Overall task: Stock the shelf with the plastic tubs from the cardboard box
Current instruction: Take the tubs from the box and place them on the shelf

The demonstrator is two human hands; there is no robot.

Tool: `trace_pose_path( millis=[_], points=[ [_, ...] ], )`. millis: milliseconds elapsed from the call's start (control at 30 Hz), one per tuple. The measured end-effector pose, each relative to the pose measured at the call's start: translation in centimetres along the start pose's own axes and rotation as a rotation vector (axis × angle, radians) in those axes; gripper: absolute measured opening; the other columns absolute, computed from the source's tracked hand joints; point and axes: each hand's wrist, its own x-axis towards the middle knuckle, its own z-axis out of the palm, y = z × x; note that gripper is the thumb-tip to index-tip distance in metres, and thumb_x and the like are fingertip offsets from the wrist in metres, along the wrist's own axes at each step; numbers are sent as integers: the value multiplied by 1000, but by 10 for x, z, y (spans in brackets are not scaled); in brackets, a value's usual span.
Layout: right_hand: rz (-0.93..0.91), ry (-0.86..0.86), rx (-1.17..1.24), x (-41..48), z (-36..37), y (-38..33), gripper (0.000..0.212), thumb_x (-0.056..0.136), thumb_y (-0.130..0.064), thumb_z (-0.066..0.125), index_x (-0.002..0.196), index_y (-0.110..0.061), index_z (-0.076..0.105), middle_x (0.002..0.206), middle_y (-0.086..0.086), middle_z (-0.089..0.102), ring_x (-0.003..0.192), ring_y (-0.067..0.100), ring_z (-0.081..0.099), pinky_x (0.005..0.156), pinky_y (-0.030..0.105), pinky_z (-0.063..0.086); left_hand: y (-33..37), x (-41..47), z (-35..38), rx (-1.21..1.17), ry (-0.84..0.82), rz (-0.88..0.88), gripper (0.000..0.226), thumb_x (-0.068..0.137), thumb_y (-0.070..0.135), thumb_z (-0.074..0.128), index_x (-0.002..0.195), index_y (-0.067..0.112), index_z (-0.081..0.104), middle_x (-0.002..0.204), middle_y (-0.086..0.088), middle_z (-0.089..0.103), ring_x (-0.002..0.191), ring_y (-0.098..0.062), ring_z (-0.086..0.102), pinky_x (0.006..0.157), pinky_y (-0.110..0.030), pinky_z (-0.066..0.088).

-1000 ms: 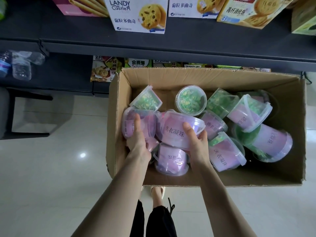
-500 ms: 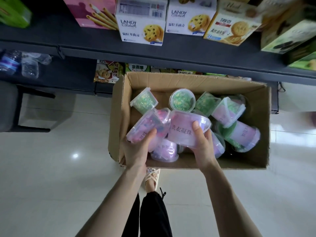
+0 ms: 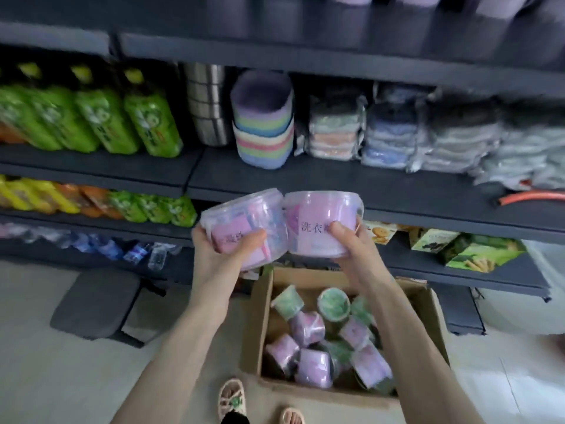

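I hold two clear plastic tubs with pink labels side by side in front of the dark shelf (image 3: 336, 182). My left hand (image 3: 220, 255) grips the left tub (image 3: 241, 215) from below, thumb across its label. My right hand (image 3: 351, 249) grips the right tub (image 3: 321, 215), thumb on its printed label. Both tubs hover above the open cardboard box (image 3: 260, 316) on the floor, which holds several more pink and green tubs (image 3: 308, 328).
On the shelf behind the tubs stand stacked pastel bowls (image 3: 263, 123), steel containers (image 3: 208, 105) and packed cloths (image 3: 397, 133). Green bags (image 3: 91, 117) fill the left shelf. Biscuit boxes (image 3: 458, 246) sit lower right. A grey stool (image 3: 94, 304) stands left of the box.
Both hands lifted their tubs out of the box and up to shelf height. The view has tilted up from the box to the shelves.
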Motion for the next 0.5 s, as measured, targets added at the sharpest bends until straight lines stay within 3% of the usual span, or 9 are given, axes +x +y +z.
trace_pose_path(
  millis=[67,200,300,367,500],
  points=[
    [-90,-33,-87,10,25,-45,108,35,-52,92,124,-10,49,105,4,71,97,19,69,74,31,55,43,15,-2,-29,-8,103,83,51,32,82,122,25,42,107,10,60,87,7,63,67,-8,49],
    [-290,-2,-213,31,77,-114,95,44,-47,88,126,-19,48,117,3,66,107,19,65,94,41,51,119,56,-13,-26,-27,302,87,53,38,83,126,25,37,110,10,56,88,9,61,67,-7,48],
    [-440,75,-207,51,117,-147,95,47,-43,81,128,-19,39,116,-2,60,103,11,65,85,31,56,161,93,-22,0,-35,449,77,66,41,78,127,24,35,109,14,55,88,14,58,69,-6,46],
    [-521,133,-208,68,140,-161,94,48,-43,81,128,-21,37,114,-6,59,98,3,65,81,24,56,183,123,-25,17,-63,485,85,64,46,80,131,22,34,109,16,56,88,15,58,71,-9,47],
    [-602,266,-255,112,167,-178,77,63,-25,87,124,-25,41,115,-10,59,94,-6,62,77,15,51,208,187,-26,12,-113,473,90,56,43,81,130,18,36,120,5,58,102,-2,61,83,-21,51]
  ],
)
